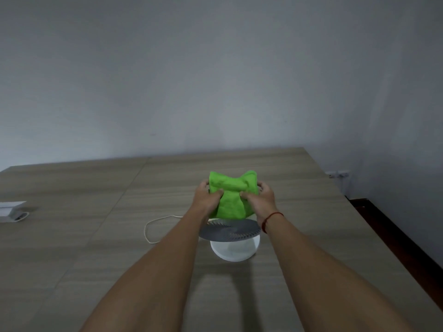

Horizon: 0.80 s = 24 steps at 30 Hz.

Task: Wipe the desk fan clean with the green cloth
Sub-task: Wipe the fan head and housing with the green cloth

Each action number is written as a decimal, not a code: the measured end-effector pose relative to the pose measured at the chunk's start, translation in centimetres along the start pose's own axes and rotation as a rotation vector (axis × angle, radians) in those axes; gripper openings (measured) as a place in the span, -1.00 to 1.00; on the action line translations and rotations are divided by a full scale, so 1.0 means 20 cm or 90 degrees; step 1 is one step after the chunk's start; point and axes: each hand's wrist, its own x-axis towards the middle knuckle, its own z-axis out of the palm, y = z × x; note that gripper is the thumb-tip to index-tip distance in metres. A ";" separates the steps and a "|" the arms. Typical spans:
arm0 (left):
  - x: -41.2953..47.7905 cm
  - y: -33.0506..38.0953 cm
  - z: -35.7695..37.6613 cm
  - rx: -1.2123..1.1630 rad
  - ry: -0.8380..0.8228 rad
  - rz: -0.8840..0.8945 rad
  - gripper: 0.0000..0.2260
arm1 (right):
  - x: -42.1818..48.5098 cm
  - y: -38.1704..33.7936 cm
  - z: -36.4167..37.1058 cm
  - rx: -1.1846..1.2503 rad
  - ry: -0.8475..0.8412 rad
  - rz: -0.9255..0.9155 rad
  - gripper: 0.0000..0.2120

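Both hands gripped the green cloth (231, 197): left hand (206, 196) and right hand (260, 200) had fingers curled into its bunched fabric, held above the desk fan (231, 238). Fan stood on the table (72, 236), white cord (153, 226) looped at its left.

Wood-grain table (72, 236), greyish tan, panel seams visible, fills lower half. Plain pale grey wall (215, 68) behind and at right. White box-like object (9, 210) at far left, cut by frame edge; small pale cable loop (23, 215) against it. Thin white cord (149, 227) looped on table left of centre. White wall socket (339, 174) low on right wall. Dark floor strip (388, 226) beside right table edge.
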 end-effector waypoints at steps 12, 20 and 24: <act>0.06 -0.33 -0.10 0.253 0.136 0.098 -0.73 | 0.00 0.22 0.04 -0.507 0.088 -0.188 -0.43; 0.09 -0.37 -0.01 0.196 0.012 0.097 -0.63 | 0.05 0.38 0.16 -0.657 -0.015 -0.242 -0.35; 0.11 -0.40 -0.03 0.192 -0.008 0.105 -0.63 | 0.08 0.44 0.16 -0.601 0.032 -0.290 -0.42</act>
